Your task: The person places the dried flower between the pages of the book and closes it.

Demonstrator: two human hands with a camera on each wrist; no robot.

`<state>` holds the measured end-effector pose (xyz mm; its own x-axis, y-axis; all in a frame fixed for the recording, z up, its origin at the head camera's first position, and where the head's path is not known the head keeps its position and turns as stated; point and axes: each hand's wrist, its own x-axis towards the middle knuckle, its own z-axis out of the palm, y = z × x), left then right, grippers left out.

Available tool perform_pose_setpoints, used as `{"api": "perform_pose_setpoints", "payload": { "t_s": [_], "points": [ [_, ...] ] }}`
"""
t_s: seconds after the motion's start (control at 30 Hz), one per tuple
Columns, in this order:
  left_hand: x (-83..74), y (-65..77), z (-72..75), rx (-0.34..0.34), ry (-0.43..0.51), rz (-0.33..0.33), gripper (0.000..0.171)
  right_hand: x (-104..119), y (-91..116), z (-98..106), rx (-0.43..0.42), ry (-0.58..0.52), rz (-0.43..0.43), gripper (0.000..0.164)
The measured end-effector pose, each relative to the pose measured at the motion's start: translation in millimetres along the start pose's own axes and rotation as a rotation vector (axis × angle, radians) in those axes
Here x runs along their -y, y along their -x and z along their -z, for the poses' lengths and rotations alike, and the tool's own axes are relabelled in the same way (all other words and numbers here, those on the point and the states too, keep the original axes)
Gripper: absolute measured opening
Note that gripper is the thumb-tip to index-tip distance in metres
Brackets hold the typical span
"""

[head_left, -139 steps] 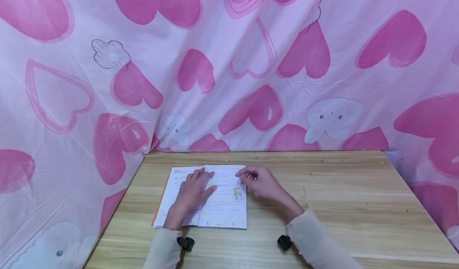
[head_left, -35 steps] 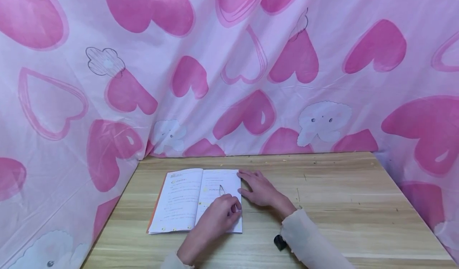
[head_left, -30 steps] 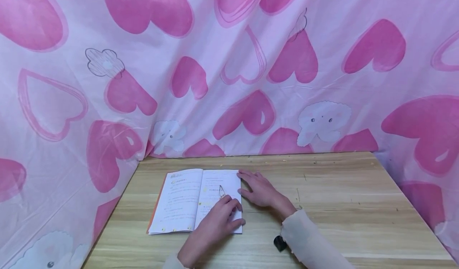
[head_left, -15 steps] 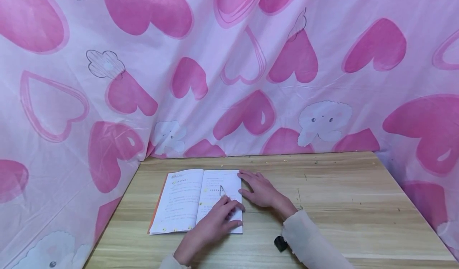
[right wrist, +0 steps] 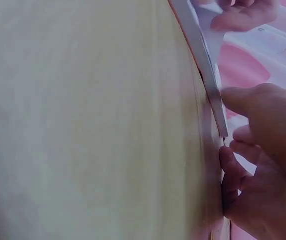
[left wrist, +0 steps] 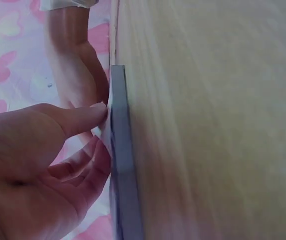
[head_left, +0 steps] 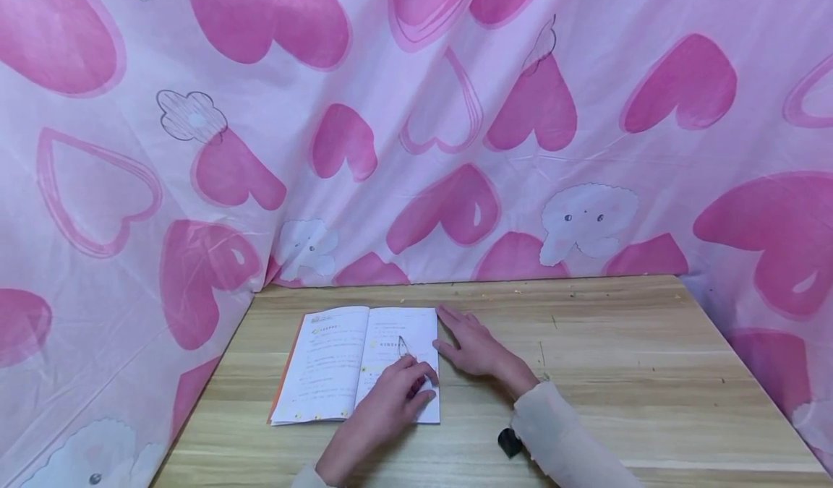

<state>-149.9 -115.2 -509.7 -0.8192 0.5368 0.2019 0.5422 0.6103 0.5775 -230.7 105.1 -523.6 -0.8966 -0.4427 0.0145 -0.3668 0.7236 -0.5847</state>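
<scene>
An open book [head_left: 325, 372] with printed white pages and an orange cover edge lies on the wooden table. My left hand [head_left: 392, 394] is over the lower part of the right page, fingers bent. In the left wrist view, the thumb and fingertips of the left hand [left wrist: 48, 165] meet the page side, with a gap between them. Beside the book's right edge, my right hand [head_left: 478, 343] has its fingers extended. Its thumb touches the book's edge in the right wrist view, where the right hand [right wrist: 270, 145] shows near the book's corner. A thin dark looped outline [head_left: 402, 345] shows on the right page.
The wooden table [head_left: 618, 379] extends to the right of the book, with small specks near its back edge. A pink heart-patterned cloth [head_left: 442, 112] hangs behind and at both sides. A black wrist device [head_left: 510, 442] sits by the right sleeve [head_left: 566, 430].
Since the oldest frame, a different page shows on the right; the left hand has moved from the book's middle to the right page. Lately its fingers have spread and bent again; the right hand barely shifted.
</scene>
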Motion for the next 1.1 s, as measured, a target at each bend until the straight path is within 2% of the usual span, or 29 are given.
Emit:
{"api": "perform_pose_setpoints", "payload": {
  "t_s": [0.2, 0.33, 0.47, 0.6, 0.77, 0.97, 1.1],
  "points": [
    [-6.7, -0.8, 7.6, -0.076, 0.006, 0.048, 0.007, -1.6, -1.4, 0.4, -0.023, -0.062, -0.013, 0.064],
    [-14.6, 1.4, 14.5, -0.165, 0.006, 0.066, 0.015, -2.0, -0.9, 0.0, -0.014, -0.063, -0.036, 0.071],
    [-23.9, 5.4, 22.1, -0.233, 0.006, 0.083, 0.020, -1.7, -0.9, -0.3, -0.018, -0.037, -0.004, 0.079],
    [-31.8, 10.5, 28.9, -0.258, -0.051, 0.081, 0.005, -0.8, -1.3, -0.5, -0.018, -0.012, 0.032, 0.077],
    [-39.8, 17.3, 38.1, -0.307, -0.147, 0.079, 0.019, 1.1, -1.6, -1.9, -0.004, 0.009, 0.031, 0.070],
    [-45.2, 23.2, 49.1, -0.420, -0.256, 0.040, 0.023, 6.0, -1.7, -1.7, 0.018, 0.035, -0.006, 0.063],
    [-46.6, 25.6, 54.6, -0.462, -0.277, 0.037, 0.024, 7.4, -1.4, -1.4, 0.020, 0.041, -0.015, 0.063]
  ]
}}
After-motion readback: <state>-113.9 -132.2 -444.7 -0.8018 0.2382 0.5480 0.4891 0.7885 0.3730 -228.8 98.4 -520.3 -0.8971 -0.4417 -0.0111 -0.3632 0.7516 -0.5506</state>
